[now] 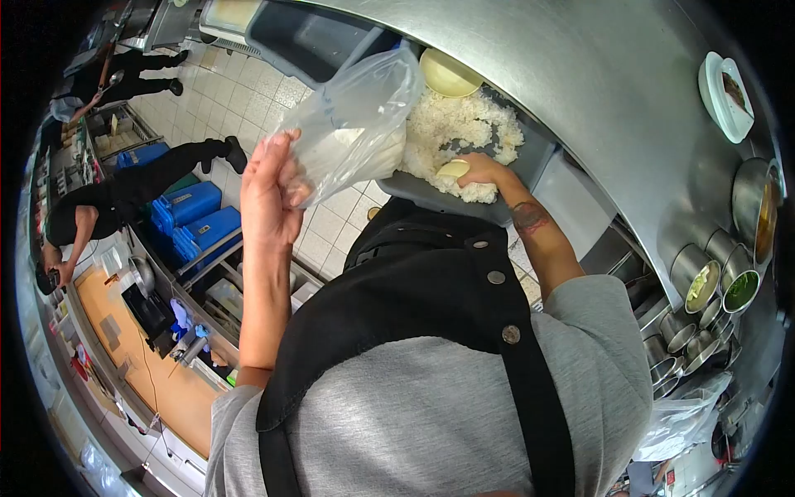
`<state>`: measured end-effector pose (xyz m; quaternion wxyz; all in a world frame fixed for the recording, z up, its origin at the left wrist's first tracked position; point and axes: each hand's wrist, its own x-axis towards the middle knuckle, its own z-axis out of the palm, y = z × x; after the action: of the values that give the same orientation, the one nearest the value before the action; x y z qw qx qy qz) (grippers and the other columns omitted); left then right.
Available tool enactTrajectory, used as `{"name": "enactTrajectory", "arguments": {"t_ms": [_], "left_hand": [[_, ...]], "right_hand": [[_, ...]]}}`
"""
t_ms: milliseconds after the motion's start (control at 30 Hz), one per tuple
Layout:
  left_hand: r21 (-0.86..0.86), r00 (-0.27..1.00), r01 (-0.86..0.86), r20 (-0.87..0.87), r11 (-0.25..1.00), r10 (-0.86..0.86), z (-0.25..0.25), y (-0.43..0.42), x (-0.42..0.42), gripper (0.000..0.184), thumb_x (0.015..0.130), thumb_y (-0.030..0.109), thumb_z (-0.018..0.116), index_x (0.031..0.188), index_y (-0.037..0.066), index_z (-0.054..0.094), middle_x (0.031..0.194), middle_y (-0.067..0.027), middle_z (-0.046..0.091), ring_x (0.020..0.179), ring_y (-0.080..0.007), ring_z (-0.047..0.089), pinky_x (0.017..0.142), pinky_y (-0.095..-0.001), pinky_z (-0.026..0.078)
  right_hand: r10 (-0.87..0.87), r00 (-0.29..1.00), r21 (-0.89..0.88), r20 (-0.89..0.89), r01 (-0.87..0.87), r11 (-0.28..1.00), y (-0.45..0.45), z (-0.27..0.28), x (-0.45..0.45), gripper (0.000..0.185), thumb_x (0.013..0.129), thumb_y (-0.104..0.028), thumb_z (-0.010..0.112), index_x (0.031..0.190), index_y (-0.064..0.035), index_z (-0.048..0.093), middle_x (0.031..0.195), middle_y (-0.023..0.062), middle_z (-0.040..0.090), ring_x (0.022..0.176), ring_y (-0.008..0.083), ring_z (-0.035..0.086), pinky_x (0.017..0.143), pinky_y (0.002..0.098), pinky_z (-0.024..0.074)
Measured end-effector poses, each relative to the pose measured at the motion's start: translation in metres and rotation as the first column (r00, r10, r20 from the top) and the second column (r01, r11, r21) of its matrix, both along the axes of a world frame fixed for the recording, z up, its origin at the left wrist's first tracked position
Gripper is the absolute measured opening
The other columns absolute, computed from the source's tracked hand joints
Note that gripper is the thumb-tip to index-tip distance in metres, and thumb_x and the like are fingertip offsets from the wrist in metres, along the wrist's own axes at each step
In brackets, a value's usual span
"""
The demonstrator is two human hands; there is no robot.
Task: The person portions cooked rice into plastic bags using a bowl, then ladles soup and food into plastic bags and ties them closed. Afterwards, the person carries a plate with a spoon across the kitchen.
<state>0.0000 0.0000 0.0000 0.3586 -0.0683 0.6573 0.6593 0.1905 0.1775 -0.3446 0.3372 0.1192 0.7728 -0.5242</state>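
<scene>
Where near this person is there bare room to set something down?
The steel counter has a broad bare patch between the grey bin and the white dish. It gets crowded around the metal containers, lower right in the picture. The bin is busy too: rice, a yellow bowl at its far end, and the right hand gripping a pale utensil.

Bright, fairly even indoor light lays a broad pale sheen on the steel counter (571, 70) and sharp glints on the clear plastic bag (356, 116), with shade beneath the counter's edge, while fisheye distortion bends straight lines, blackens the corners and softens the far left.
</scene>
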Motion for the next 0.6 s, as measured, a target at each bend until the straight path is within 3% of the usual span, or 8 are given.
{"name": "enactTrajectory", "arguments": {"t_ms": [67, 167, 267, 367, 400, 467, 533, 600], "left_hand": [[0.019, 1.0, 0.014, -0.003, 1.0, -0.014, 0.017, 0.016, -0.009, 0.019, 0.088, 0.02, 0.056, 0.097, 0.003, 0.057, 0.056, 0.0085, 0.03, 0.044, -0.0003, 0.024, 0.037, -0.016, 0.02], [0.199, 0.992, 0.129, -0.036, 0.971, -0.124, 0.034, 0.046, -0.012, 0.02, 0.088, 0.018, 0.055, 0.097, 0.0, 0.057, 0.057, 0.0085, 0.03, 0.044, 0.0, 0.025, 0.037, -0.0159, 0.02], [0.384, 0.962, 0.261, -0.025, 0.886, -0.272, 0.058, 0.079, -0.03, 0.02, 0.088, 0.016, 0.055, 0.101, 0.002, 0.058, 0.058, 0.0089, 0.031, 0.044, -0.0011, 0.026, 0.037, -0.0164, 0.022], [0.489, 0.937, 0.323, -0.042, 0.81, -0.348, 0.086, 0.122, -0.027, 0.019, 0.09, 0.015, 0.052, 0.102, 0.001, 0.056, 0.054, 0.0075, 0.034, 0.039, -0.0018, 0.028, 0.032, -0.0165, 0.023], [0.576, 0.9, 0.389, -0.073, 0.719, -0.429, 0.09, 0.136, -0.025, 0.016, 0.089, 0.014, 0.053, 0.099, 0.002, 0.057, 0.055, 0.0093, 0.035, 0.04, -0.0008, 0.029, 0.032, -0.0146, 0.02], [0.569, 0.912, 0.39, -0.129, 0.724, -0.39, 0.085, 0.16, -0.022, 0.016, 0.089, 0.016, 0.054, 0.098, 0.003, 0.057, 0.056, 0.0095, 0.035, 0.041, -0.0007, 0.03, 0.033, -0.0145, 0.02], [0.493, 0.895, 0.446, -0.227, 0.747, -0.385, 0.073, 0.177, -0.028, 0.017, 0.088, 0.019, 0.056, 0.098, 0.006, 0.058, 0.055, 0.0096, 0.035, 0.041, -0.0002, 0.03, 0.033, -0.0141, 0.021], [0.447, 0.9, 0.424, -0.3, 0.788, -0.315, 0.045, 0.188, -0.015, 0.019, 0.088, 0.023, 0.056, 0.094, 0.006, 0.059, 0.057, 0.0068, 0.042, 0.042, -0.0037, 0.036, 0.037, -0.018, 0.03]], "right_hand": [[-0.098, 0.995, -0.064, -0.026, 0.096, 0.993, -0.002, 0.007, 0.007, 0.057, 0.06, -0.018, 0.067, 0.115, -0.0051, 0.056, 0.103, 0.0114, 0.064, 0.091, 0.0242, 0.06, 0.084, 0.0308, 0.0453], [-0.296, 0.949, -0.203, -0.11, 0.27, 0.941, 0.009, -0.01, 0.04, 0.058, 0.06, -0.016, 0.067, 0.115, -0.0046, 0.056, 0.103, 0.0088, 0.063, 0.096, 0.0199, 0.059, 0.083, 0.0294, 0.0448], [-0.403, 0.915, -0.347, -0.016, 0.372, 0.861, 0.022, 0.003, 0.049, 0.058, 0.064, -0.011, 0.063, 0.12, -0.0031, 0.051, 0.106, 0.0081, 0.06, 0.1, 0.0177, 0.056, 0.086, 0.0289, 0.0442], [-0.618, 0.746, -0.582, 0.249, 0.625, 0.52, 0.034, -0.017, 0.071, 0.055, 0.071, -0.009, 0.057, 0.124, -0.0021, 0.046, 0.111, 0.0096, 0.058, 0.103, 0.0192, 0.055, 0.09, 0.0303, 0.0436], [-0.665, 0.688, -0.611, 0.291, 0.668, 0.424, 0.036, -0.005, 0.077, 0.053, 0.073, -0.01, 0.056, 0.124, -0.0012, 0.046, 0.112, 0.0103, 0.057, 0.104, 0.0197, 0.055, 0.09, 0.031, 0.0435], [-0.736, 0.563, -0.653, 0.375, 0.724, 0.221, 0.035, 0.04, 0.087, 0.05, 0.077, -0.011, 0.054, 0.125, 0.0004, 0.044, 0.115, 0.0119, 0.056, 0.106, 0.0206, 0.055, 0.092, 0.0323, 0.0432], [-0.749, 0.493, -0.684, 0.443, 0.726, 0.074, 0.032, 0.048, 0.097, 0.049, 0.079, -0.014, 0.054, 0.125, 0.0009, 0.043, 0.117, 0.0131, 0.055, 0.109, 0.0214, 0.053, 0.093, 0.0332, 0.0431], [-0.752, 0.426, -0.699, 0.502, 0.712, -0.063, 0.028, 0.057, 0.107, 0.045, 0.083, -0.019, 0.053, 0.123, 0.0004, 0.045, 0.119, 0.0133, 0.054, 0.108, 0.0221, 0.054, 0.093, 0.0341, 0.0434]]}}
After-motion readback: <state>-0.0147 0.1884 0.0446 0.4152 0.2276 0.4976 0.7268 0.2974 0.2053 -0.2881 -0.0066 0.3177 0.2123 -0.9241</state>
